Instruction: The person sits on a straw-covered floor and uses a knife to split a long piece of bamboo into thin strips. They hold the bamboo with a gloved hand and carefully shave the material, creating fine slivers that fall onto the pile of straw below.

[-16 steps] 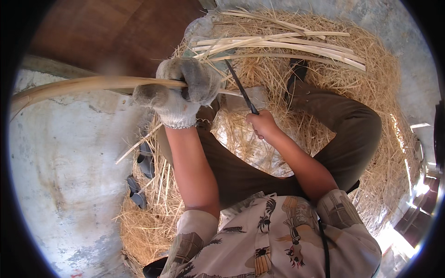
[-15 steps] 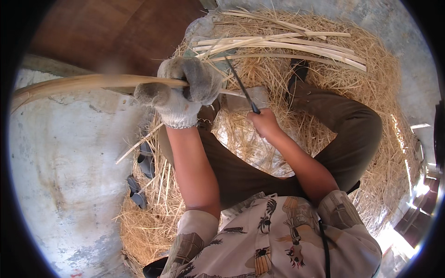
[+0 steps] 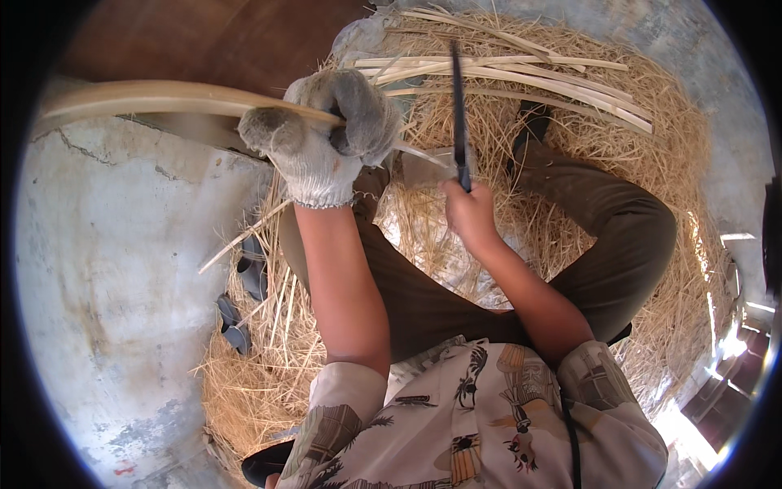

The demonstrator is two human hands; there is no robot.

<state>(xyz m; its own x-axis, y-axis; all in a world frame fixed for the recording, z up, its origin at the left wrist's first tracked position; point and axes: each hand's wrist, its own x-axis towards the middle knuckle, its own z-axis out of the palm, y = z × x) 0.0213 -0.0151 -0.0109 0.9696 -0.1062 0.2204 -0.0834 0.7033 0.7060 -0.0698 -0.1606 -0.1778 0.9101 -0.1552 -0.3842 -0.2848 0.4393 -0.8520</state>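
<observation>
My left hand (image 3: 322,143), in a worn white and grey knitted glove, is closed around a long pale bamboo strip (image 3: 163,95). The strip's wide part runs off to the left, and a thin pale end (image 3: 421,153) shows on the glove's right side. My bare right hand (image 3: 471,216) is wrapped round the dark handle of a long knife (image 3: 459,106). Its narrow blade points away from me, nearly straight up in the view, apart from the strip. Behind the blade, near my foot, is a flat greyish board or block (image 3: 423,169), partly hidden.
Several split bamboo strips (image 3: 521,73) lie on a heap of fine shavings (image 3: 635,163) at the far side. A whitewashed wall (image 3: 122,269) stands at left, with dark slippers (image 3: 234,326) near it. My trousered legs (image 3: 615,216) are bent around the working area.
The knife has swung from leaning left to nearly upright, and my right hand has shifted slightly right. My left hand and the bamboo strip have risen a little, and the strip's angle has changed.
</observation>
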